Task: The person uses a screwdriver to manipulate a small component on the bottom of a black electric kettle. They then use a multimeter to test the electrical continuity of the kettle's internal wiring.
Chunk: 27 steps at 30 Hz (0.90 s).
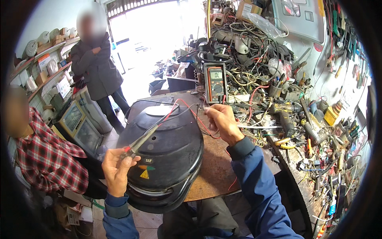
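Raised over a big black rounded appliance (175,135), my left hand (117,167) is closed around two multimeter probes (145,137), one with a red lead and one with a dark lead. My right hand (223,121) pinches a small dark wire end (202,107) beyond the appliance's right side; its exact kind is hard to make out. Behind that hand a multimeter (215,83) with a lit screen stands upright. The red lead (187,104) loops between the probes and the meter area. A yellow triangular label (145,174) sits on the appliance's near face.
Brown worktop (215,171) shows right of the appliance. Tangled cables (254,51) and several tools, including a drill-shaped tool (286,121), crowd the right. A person in a dark coat (97,67) stands back left; another in a checked shirt (51,155) is nearer left.
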### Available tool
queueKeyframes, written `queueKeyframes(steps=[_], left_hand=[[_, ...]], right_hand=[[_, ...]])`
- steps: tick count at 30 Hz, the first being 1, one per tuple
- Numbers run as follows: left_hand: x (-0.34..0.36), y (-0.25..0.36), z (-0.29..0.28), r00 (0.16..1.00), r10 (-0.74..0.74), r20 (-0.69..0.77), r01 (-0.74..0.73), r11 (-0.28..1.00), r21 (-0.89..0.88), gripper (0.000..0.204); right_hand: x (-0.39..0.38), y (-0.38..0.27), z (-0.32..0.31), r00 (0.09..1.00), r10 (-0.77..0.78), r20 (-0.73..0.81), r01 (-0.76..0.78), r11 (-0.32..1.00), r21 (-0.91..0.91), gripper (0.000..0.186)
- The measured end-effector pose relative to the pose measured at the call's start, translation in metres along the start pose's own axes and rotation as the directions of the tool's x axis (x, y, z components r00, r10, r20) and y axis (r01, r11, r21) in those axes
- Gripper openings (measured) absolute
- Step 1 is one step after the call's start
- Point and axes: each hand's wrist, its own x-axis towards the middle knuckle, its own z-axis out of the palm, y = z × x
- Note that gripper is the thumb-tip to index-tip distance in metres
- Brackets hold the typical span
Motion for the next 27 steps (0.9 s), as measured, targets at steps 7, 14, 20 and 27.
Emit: queueKeyframes(steps=[7, 14, 20, 27], left_hand=[[0.0, 0.001, 0.0, 0.996, -0.061, -0.061, 0.063, 0.998, 0.023, 0.029], [-0.001, -0.005, -0.002, 0.997, -0.052, -0.063, 0.055, 0.997, 0.057, 0.026], [-0.005, 0.0, -0.001, 0.995, -0.05, -0.084, 0.056, 0.996, 0.069, 0.026], [-0.004, -0.004, 0.001, 0.994, -0.052, -0.091, 0.058, 0.996, 0.065, 0.031]], right_hand=[[0.048, 0.126, -0.013, 0.947, -0.155, 0.28, 0.247, 0.909, -0.335, 0.04], [0.074, 0.108, 0.043, 0.942, 0.258, 0.214, -0.326, 0.856, 0.401, 0.063], [0.072, 0.093, 0.049, 0.938, 0.262, 0.228, -0.309, 0.929, 0.204, 0.074], [0.078, 0.108, 0.045, 0.946, 0.236, 0.221, -0.267, 0.956, 0.123, 0.082]])
